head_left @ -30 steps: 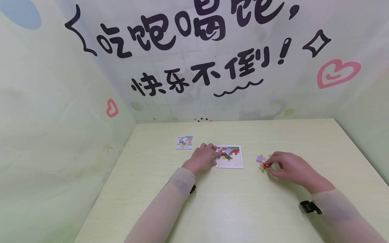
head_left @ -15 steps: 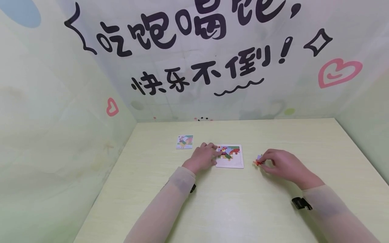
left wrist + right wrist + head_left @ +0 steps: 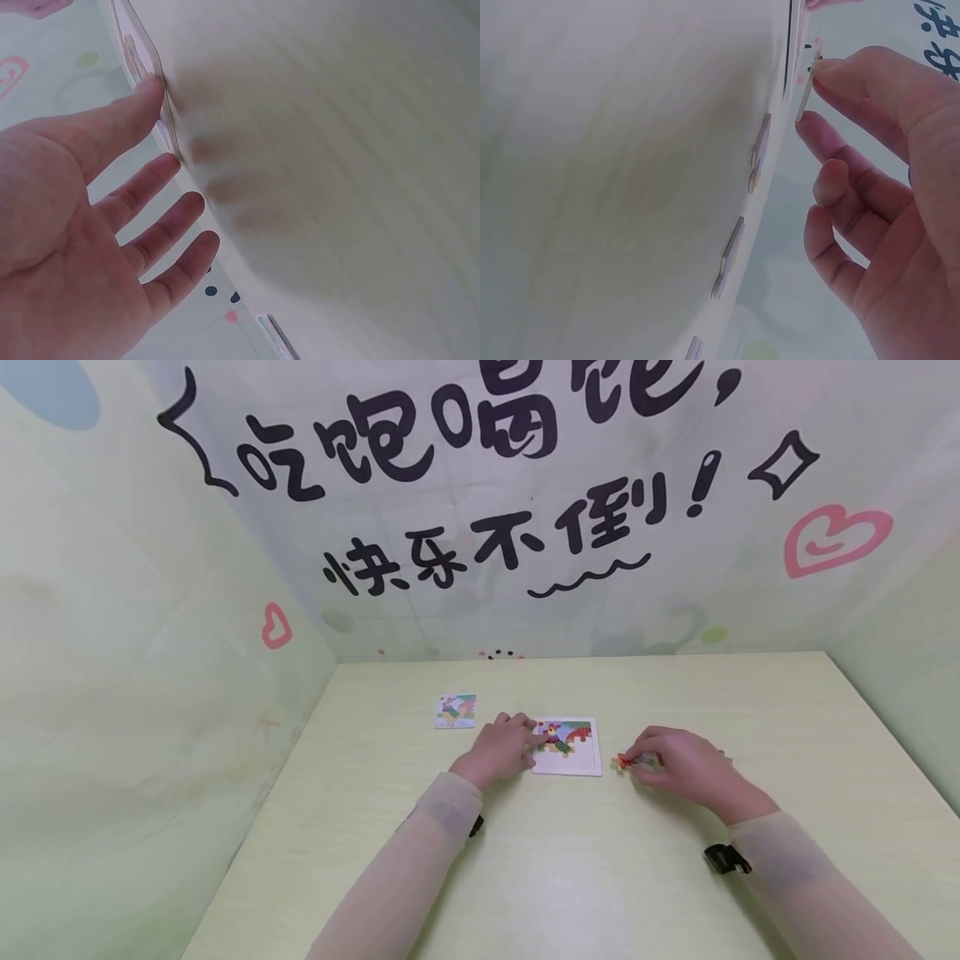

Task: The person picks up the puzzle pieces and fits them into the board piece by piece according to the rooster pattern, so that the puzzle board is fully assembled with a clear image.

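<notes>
A white puzzle board [image 3: 564, 767] lies mid-table, its upper part filled with a rooster picture and its lower part bare white. My left hand [image 3: 501, 750] rests at the board's left side, fingers extended. In the left wrist view the thumb [image 3: 150, 94] touches the board's edge and the other fingers are loosely spread. Just right of the board, my right hand [image 3: 686, 772] pinches a small red and orange puzzle piece [image 3: 622, 762] between thumb and fingertip. The right wrist view shows that puzzle piece [image 3: 808, 91] edge-on, above the table; the remaining fingers curl loosely.
A small picture card [image 3: 455, 711] with the rooster design lies behind and left of the board. Several loose puzzle pieces [image 3: 732, 251] lie on the table by the right hand, mostly hidden beneath it in the head view. Printed fabric walls [image 3: 465, 627] enclose the table's back and sides.
My right hand has moved left toward the board, carrying the red and orange puzzle piece away from the loose pieces. My left hand and the board have stayed put.
</notes>
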Tool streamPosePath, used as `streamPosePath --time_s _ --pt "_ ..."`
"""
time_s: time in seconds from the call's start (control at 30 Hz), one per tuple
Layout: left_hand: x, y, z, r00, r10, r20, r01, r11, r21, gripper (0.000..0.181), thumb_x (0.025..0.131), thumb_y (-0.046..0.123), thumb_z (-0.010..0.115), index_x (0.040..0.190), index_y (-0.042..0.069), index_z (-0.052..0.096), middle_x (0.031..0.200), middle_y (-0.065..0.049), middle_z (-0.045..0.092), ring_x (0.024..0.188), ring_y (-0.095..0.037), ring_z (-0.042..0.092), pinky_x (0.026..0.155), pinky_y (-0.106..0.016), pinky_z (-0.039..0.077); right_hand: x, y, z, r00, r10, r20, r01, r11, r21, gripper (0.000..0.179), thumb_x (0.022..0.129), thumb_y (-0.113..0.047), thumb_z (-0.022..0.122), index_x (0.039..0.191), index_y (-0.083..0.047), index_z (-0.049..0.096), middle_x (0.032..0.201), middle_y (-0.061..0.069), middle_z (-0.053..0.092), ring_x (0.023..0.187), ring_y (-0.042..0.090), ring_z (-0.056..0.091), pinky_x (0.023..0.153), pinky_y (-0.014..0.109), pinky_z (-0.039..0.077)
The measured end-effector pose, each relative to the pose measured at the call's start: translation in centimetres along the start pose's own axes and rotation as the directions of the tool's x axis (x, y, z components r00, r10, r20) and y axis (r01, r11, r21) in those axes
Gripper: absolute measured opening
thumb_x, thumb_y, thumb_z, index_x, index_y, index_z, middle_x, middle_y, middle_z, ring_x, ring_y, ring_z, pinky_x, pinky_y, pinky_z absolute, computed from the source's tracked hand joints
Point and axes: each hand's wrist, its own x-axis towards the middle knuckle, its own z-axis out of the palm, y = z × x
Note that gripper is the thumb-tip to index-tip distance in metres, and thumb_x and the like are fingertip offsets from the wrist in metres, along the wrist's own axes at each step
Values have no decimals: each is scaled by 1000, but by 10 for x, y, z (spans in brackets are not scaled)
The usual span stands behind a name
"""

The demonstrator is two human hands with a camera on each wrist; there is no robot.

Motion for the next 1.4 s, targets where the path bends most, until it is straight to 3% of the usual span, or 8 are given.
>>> streamPosePath --time_s 0.63,0.8,0.93,1.4 --pt "1 1 3 1000 9 6 -9 1000 2 55 99 36 69 151 37 51 160 5 46 139 -27 46 106 -47 49 20 -5 12 1000 -9 -28 8 999 -42 14 86 -14 79 99 -18 83 98 -4 74 67 4 49 68 29 48" --pt "1 2 3 1000 12 4 -12 1000 5 55 99 36 70 151 37 51 159 5 46 138 -27 46 105 -47 50 25 -8 14 1000 -5 -26 3 997 -81 14 85 -15 81 99 -17 83 98 -2 75 74 11 61 74 36 56" --pt "2 2 3 1000 12 5 -12 1000 13 55 99 36 69 151 38 51 160 6 46 140 -27 45 106 -48 49 30 -11 14 1000 -13 -23 11 996 -87 14 85 -15 81 99 -16 83 99 0 76 89 22 70 83 45 60" --pt "-1 1 2 1000 8 -2 -8 1000 -5 52 99 34 70 149 37 54 160 5 46 140 -27 45 108 -49 48 50 -23 19 999 -27 29 29 996 -84 13 87 -14 81 100 -15 83 100 2 76 94 26 71 88 49 59"
